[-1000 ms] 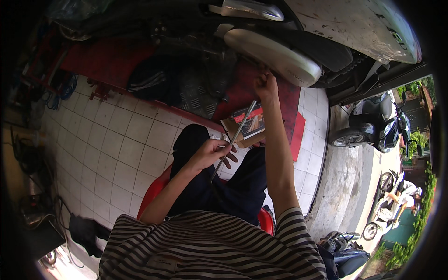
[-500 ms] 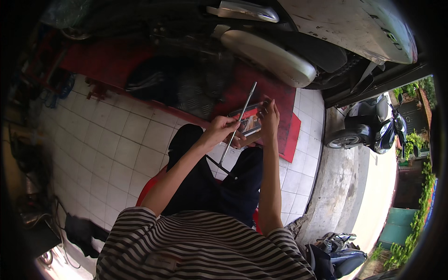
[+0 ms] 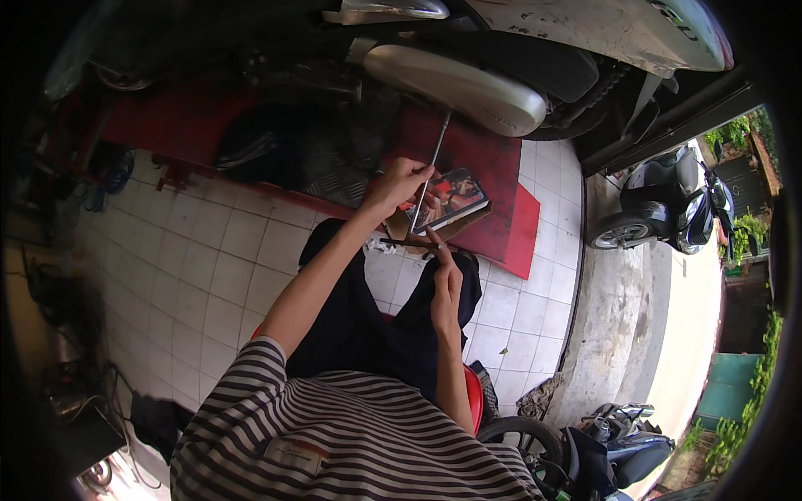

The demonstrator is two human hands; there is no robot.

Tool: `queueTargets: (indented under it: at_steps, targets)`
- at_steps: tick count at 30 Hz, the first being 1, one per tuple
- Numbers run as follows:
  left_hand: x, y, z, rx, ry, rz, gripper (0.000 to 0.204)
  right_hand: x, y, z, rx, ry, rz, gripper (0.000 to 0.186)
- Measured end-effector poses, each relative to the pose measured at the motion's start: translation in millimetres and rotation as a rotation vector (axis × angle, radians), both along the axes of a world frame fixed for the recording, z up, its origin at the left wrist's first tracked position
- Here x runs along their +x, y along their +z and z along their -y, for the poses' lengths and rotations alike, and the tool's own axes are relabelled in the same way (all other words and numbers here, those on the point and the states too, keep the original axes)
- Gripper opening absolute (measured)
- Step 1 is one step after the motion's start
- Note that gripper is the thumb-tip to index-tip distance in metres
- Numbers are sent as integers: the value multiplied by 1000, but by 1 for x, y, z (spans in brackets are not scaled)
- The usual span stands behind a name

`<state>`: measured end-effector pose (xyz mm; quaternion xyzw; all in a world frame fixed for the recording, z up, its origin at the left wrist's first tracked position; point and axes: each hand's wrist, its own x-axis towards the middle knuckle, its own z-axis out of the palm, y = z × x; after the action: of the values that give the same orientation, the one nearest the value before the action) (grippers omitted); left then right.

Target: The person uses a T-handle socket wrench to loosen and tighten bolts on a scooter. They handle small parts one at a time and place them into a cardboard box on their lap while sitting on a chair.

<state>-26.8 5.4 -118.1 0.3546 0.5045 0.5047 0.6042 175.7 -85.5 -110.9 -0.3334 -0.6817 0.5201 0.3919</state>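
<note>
My left hand point(image 3: 405, 179) grips the shaft of a long T-handle wrench point(image 3: 441, 132), whose far end reaches up to the lower edge of the silver cover point(image 3: 451, 79) on a motorbike above. My right hand point(image 3: 445, 271) pinches the wrench's dark crossbar, over my knees. Beside the shaft, a box point(image 3: 455, 196) with a printed picture and a cardboard piece point(image 3: 468, 227) sit at the edge of a red lift platform point(image 3: 484, 150).
A dark bundle point(image 3: 251, 138) lies on the platform. To my right stand a parked scooter point(image 3: 693, 204) and another motorbike point(image 3: 618, 451). A black cloth point(image 3: 159, 422) and hoses point(image 3: 109, 192) are at left. White floor tiles point(image 3: 196, 275) surround my red seat point(image 3: 474, 392).
My right hand has come down from beneath the motorbike cover to the crossbar. My left hand has moved upward with the wrench, whose end now reaches the cover. A passing rider has left view.
</note>
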Motion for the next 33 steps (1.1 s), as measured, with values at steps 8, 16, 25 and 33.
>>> queueTargets:
  at_steps: [8,16,25,33]
  targets:
    - [1,-6,0,9,-7,49,34,-12,11,-6,284,-99,173,25]
    - [1,-2,-5,-6,-6,52,33,-18,3,-3,89,-210,66,14]
    - [-2,6,-3,-1,-18,43,34,-21,10,0,20,-235,8,12]
    - [-1,9,-4,18,-26,-11,35,-19,1,-1,92,-220,23,12]
